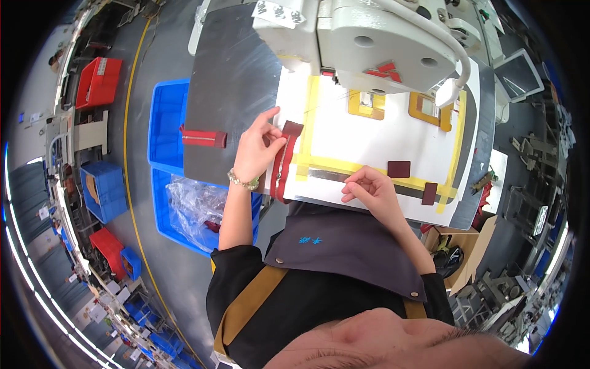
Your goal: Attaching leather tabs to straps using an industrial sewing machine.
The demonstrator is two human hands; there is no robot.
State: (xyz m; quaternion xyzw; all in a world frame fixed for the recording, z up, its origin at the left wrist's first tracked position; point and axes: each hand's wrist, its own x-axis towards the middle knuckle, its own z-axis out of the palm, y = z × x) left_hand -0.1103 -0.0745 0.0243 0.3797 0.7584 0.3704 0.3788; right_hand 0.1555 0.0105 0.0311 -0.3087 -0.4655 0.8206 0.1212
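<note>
A dark red zipper strip [284, 161] lies along the left edge of the white work sheet [344, 135], its lower end hanging over the front edge. My left hand [258, 146] is at its upper part, thumb and curled fingers closed at its edge, index finger stretched out. My right hand [375, 194] hovers over the sheet's front edge, thumb and fingers curled together. Anything between them is too small to make out. Right of it lie a dark red patch [399, 169] and a second dark red patch [429, 194]. Another red zipper piece [204, 138] rests at the table's left edge.
A large white machine [369, 46] overhangs the sheet's far side, with red scraps on it. Beneath are two yellow frames, one left [367, 106], one right [424, 112]. Blue bins [161, 184] stand left. A cardboard box [470, 258] sits at lower right.
</note>
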